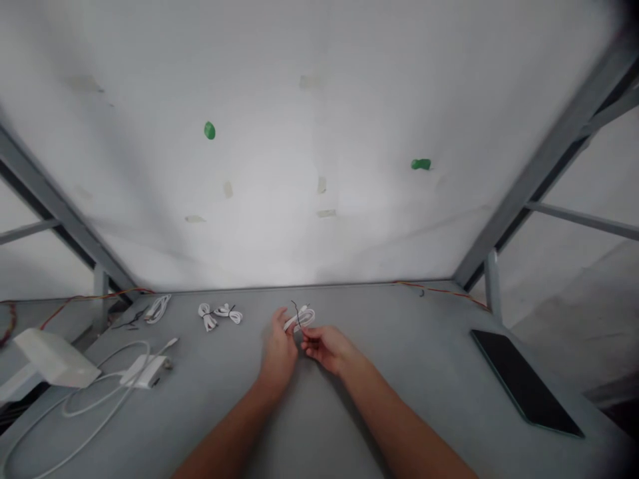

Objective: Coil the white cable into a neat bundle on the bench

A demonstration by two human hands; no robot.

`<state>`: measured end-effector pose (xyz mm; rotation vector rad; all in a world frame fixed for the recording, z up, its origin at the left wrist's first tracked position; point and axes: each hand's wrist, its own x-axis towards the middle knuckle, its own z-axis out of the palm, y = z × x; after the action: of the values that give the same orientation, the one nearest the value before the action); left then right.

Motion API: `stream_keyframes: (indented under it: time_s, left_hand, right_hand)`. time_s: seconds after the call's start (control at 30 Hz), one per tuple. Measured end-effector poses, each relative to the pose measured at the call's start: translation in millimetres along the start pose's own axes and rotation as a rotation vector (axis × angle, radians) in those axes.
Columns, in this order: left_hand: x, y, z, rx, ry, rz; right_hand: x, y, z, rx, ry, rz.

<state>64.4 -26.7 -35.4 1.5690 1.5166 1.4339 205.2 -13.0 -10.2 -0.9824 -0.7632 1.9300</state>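
Note:
A small coiled white cable [301, 317] with a thin black twist tie sticking up from it is held over the grey table [389, 346]. My left hand [278, 349] grips the coil's left end. My right hand [327, 347] pinches the tie or cable at the coil's lower right. Both hands meet near the table's middle, a little back from the rear edge.
Two tied white cable bundles [219, 315] and another white bundle [158, 309] lie to the left. A loose white cable with a hub [144, 370] and a white box [54, 358] sit at far left. A dark tablet [524, 382] lies at right. A white wall stands behind.

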Motion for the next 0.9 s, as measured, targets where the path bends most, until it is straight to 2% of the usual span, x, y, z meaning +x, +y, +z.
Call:
stream_keyframes:
  time_s: [0.17,0.3,0.43,0.57,0.67,0.77,0.83,0.9]
  left_hand:
    - [3,8,-4.6,0.031,-0.095,0.089]
    - [5,16,-10.6,0.019,-0.082,0.097]
    - [8,19,-11.3,-0.122,-0.065,-0.049]
    - [12,17,-8.7,-0.393,-0.122,-0.241]
    - [12,16,-7.9,-0.644,-0.163,-0.400]
    - [10,15,-8.7,-0.791,-0.207,-0.540]
    - [10,15,-8.9,-0.779,-0.249,-0.605]
    - [11,14,-8.7,-0.689,-0.270,-0.597]
  right_hand:
    - [-8,4,4,-0.016,0.037,0.047]
    - [-12,6,8,-0.033,0.045,-0.051]
    - [-9,9,4,-0.171,0.082,-0.218]
    - [-6,8,-1,-0.548,0.219,-0.601]
    - [-9,5,0,-0.729,0.222,-0.817]
    - [-12,3,2,-0.785,0.170,-0.836]
    - [-13,3,3,-0.790,0.145,-0.807]
    - [-13,4,4,-0.789,0.143,-0.778]
